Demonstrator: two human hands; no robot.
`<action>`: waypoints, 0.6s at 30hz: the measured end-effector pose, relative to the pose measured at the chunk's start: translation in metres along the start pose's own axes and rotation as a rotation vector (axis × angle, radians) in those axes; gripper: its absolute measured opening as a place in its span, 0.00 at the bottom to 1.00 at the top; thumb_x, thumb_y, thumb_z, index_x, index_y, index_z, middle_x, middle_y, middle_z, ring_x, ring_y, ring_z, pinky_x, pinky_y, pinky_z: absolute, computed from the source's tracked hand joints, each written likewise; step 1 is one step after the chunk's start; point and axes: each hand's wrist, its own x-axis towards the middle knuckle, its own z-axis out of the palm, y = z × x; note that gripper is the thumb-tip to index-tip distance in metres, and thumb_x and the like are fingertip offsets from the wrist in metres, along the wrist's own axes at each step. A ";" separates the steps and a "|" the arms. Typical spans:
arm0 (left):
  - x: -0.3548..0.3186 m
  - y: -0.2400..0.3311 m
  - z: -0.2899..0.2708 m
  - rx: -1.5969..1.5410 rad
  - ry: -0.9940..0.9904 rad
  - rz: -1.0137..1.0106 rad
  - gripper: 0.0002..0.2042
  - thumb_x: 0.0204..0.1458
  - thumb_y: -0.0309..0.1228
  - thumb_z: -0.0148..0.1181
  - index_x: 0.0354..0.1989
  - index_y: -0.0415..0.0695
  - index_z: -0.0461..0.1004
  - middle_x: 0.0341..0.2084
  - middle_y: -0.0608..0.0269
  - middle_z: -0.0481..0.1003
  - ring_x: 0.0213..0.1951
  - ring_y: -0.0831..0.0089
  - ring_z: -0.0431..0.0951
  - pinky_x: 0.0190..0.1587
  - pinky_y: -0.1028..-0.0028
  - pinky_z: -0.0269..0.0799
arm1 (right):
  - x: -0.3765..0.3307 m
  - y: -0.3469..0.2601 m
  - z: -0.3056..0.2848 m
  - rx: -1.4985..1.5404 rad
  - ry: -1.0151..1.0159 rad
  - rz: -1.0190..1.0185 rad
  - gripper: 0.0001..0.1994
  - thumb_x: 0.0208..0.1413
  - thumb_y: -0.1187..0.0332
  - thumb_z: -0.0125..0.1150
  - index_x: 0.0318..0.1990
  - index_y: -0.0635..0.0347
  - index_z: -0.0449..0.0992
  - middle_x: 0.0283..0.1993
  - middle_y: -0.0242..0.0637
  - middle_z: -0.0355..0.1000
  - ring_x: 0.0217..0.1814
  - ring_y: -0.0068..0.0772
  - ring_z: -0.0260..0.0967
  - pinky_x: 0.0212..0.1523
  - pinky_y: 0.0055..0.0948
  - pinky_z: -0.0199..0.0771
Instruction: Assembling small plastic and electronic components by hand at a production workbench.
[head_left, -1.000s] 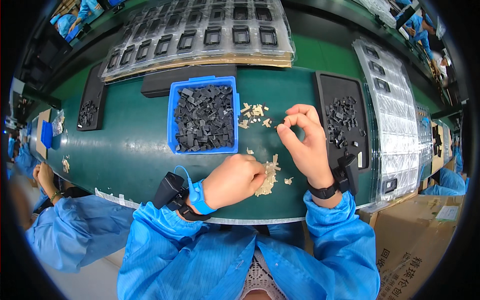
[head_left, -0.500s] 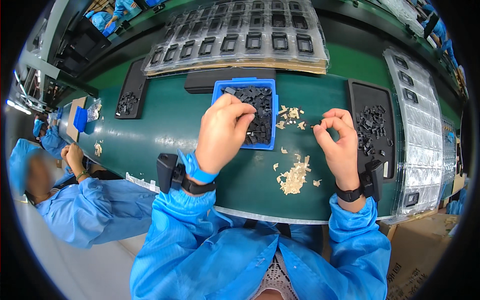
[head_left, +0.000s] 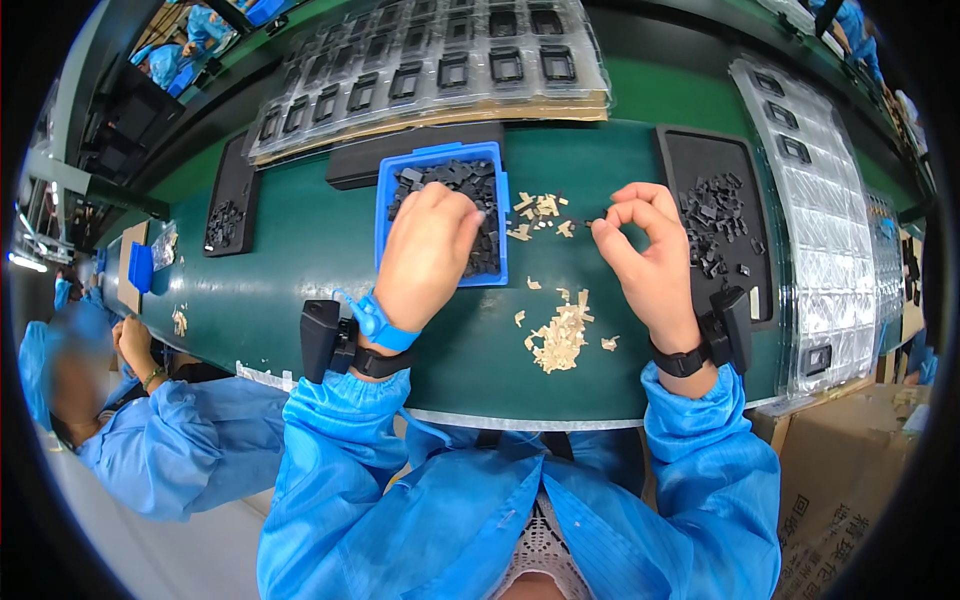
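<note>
My left hand is bent over the blue bin, its fingers curled together above the small black plastic parts heaped inside. Whatever its fingertips hold, if anything, is hidden. To the right of the bin, my right hand pinches a small black part between thumb and forefinger, raised above the table. Pale paper-like scraps lie between the bin and this hand. A larger pile of cream scraps sits nearer to me on the green table.
A black tray with loose black parts stands at the right, beside clear blister trays. More blister trays holding black frames are stacked at the back. Another black tray is at the left, where a co-worker sits.
The whole view has shifted, so the table's things appear farther left and higher. My left hand has moved slightly rightward over the bin. My right hand keeps its pinch.
</note>
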 end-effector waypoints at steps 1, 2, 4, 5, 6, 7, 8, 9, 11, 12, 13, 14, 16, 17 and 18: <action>0.002 0.001 -0.001 -0.027 0.040 -0.022 0.04 0.48 0.24 0.55 0.29 0.36 0.71 0.26 0.54 0.70 0.32 0.53 0.70 0.35 0.66 0.67 | 0.000 0.000 0.000 -0.006 0.006 0.004 0.05 0.42 0.71 0.62 0.24 0.63 0.73 0.38 0.39 0.64 0.44 0.35 0.64 0.46 0.29 0.63; 0.003 0.001 -0.003 -0.061 0.107 0.016 0.04 0.53 0.25 0.52 0.30 0.36 0.69 0.24 0.57 0.72 0.26 0.60 0.72 0.30 0.70 0.68 | 0.001 -0.001 -0.001 0.003 0.014 -0.003 0.06 0.42 0.71 0.62 0.23 0.63 0.73 0.38 0.39 0.64 0.44 0.35 0.64 0.45 0.28 0.63; 0.003 0.020 -0.008 -0.347 0.110 -0.168 0.05 0.55 0.26 0.51 0.32 0.37 0.68 0.23 0.59 0.72 0.23 0.66 0.72 0.28 0.74 0.68 | 0.001 -0.003 -0.003 0.011 0.027 -0.009 0.05 0.43 0.72 0.62 0.24 0.63 0.72 0.37 0.39 0.65 0.44 0.34 0.65 0.45 0.28 0.64; 0.002 0.032 -0.012 -0.622 0.115 -0.361 0.06 0.57 0.28 0.50 0.33 0.37 0.68 0.22 0.62 0.72 0.21 0.73 0.72 0.25 0.77 0.68 | 0.000 -0.002 -0.004 0.010 0.031 -0.008 0.05 0.43 0.72 0.62 0.24 0.63 0.72 0.37 0.39 0.65 0.44 0.34 0.65 0.45 0.28 0.64; 0.000 0.041 -0.015 -0.813 0.073 -0.443 0.06 0.59 0.30 0.48 0.35 0.39 0.66 0.20 0.66 0.70 0.19 0.82 0.70 0.22 0.82 0.66 | 0.000 -0.002 -0.004 0.077 0.012 0.002 0.05 0.43 0.73 0.62 0.26 0.63 0.72 0.38 0.38 0.65 0.43 0.32 0.65 0.45 0.27 0.64; -0.002 0.045 -0.016 -0.948 -0.019 -0.473 0.05 0.58 0.29 0.48 0.35 0.40 0.66 0.20 0.66 0.70 0.18 0.80 0.70 0.20 0.83 0.65 | 0.000 -0.002 -0.005 0.145 -0.008 0.012 0.06 0.43 0.74 0.63 0.28 0.63 0.72 0.38 0.37 0.65 0.43 0.31 0.65 0.45 0.26 0.65; -0.004 0.051 -0.015 -1.058 -0.089 -0.515 0.05 0.59 0.29 0.48 0.35 0.40 0.66 0.20 0.65 0.70 0.17 0.80 0.70 0.20 0.83 0.64 | -0.002 -0.003 -0.004 0.258 -0.053 0.002 0.08 0.43 0.75 0.63 0.31 0.62 0.71 0.38 0.36 0.66 0.43 0.28 0.66 0.46 0.25 0.65; -0.006 0.054 -0.013 -1.166 -0.158 -0.557 0.05 0.59 0.29 0.47 0.36 0.41 0.65 0.20 0.65 0.70 0.17 0.79 0.70 0.19 0.83 0.64 | -0.004 -0.005 -0.002 0.371 -0.102 -0.009 0.10 0.43 0.75 0.64 0.34 0.62 0.71 0.39 0.35 0.67 0.42 0.26 0.66 0.46 0.25 0.66; -0.010 0.049 -0.004 -1.368 -0.269 -0.582 0.05 0.59 0.29 0.48 0.38 0.40 0.64 0.21 0.66 0.70 0.19 0.80 0.71 0.20 0.82 0.66 | -0.010 -0.011 0.003 0.509 -0.213 0.008 0.16 0.44 0.76 0.66 0.41 0.64 0.69 0.38 0.35 0.70 0.44 0.26 0.68 0.47 0.26 0.68; -0.013 0.048 0.000 -1.382 -0.307 -0.581 0.05 0.59 0.29 0.47 0.38 0.40 0.64 0.21 0.65 0.70 0.20 0.80 0.72 0.21 0.82 0.67 | -0.012 -0.013 0.004 0.521 -0.245 0.022 0.16 0.44 0.76 0.66 0.41 0.64 0.69 0.38 0.36 0.71 0.44 0.26 0.69 0.47 0.27 0.68; -0.014 0.047 0.003 -1.396 -0.345 -0.580 0.05 0.59 0.29 0.46 0.38 0.40 0.64 0.21 0.65 0.71 0.20 0.79 0.72 0.21 0.81 0.67 | -0.014 -0.014 0.006 0.534 -0.279 0.037 0.17 0.44 0.76 0.66 0.42 0.64 0.68 0.39 0.36 0.72 0.44 0.26 0.70 0.47 0.27 0.69; -0.015 0.046 0.002 -1.418 -0.380 -0.565 0.05 0.60 0.28 0.45 0.39 0.40 0.64 0.22 0.63 0.71 0.23 0.78 0.74 0.24 0.80 0.69 | -0.015 -0.013 0.009 0.554 -0.272 0.030 0.16 0.45 0.76 0.65 0.41 0.64 0.68 0.38 0.37 0.72 0.41 0.26 0.70 0.45 0.27 0.70; -0.018 0.047 0.001 -1.456 -0.395 -0.575 0.05 0.60 0.28 0.45 0.39 0.40 0.65 0.23 0.63 0.72 0.24 0.78 0.74 0.26 0.80 0.70 | -0.017 -0.014 0.010 0.531 -0.276 0.038 0.15 0.45 0.77 0.65 0.41 0.65 0.68 0.38 0.37 0.72 0.41 0.26 0.71 0.44 0.26 0.70; -0.019 0.048 0.001 -1.490 -0.411 -0.583 0.06 0.60 0.28 0.45 0.40 0.40 0.65 0.23 0.63 0.72 0.25 0.77 0.75 0.27 0.79 0.71 | -0.017 -0.013 0.010 0.511 -0.278 0.045 0.15 0.46 0.77 0.64 0.41 0.65 0.68 0.38 0.37 0.72 0.40 0.26 0.71 0.43 0.26 0.71; -0.019 0.048 0.000 -1.488 -0.429 -0.581 0.06 0.60 0.28 0.44 0.40 0.39 0.65 0.25 0.61 0.72 0.26 0.76 0.75 0.28 0.79 0.72 | -0.017 -0.013 0.010 0.509 -0.268 0.020 0.14 0.46 0.78 0.63 0.41 0.65 0.68 0.37 0.37 0.72 0.38 0.25 0.71 0.42 0.25 0.70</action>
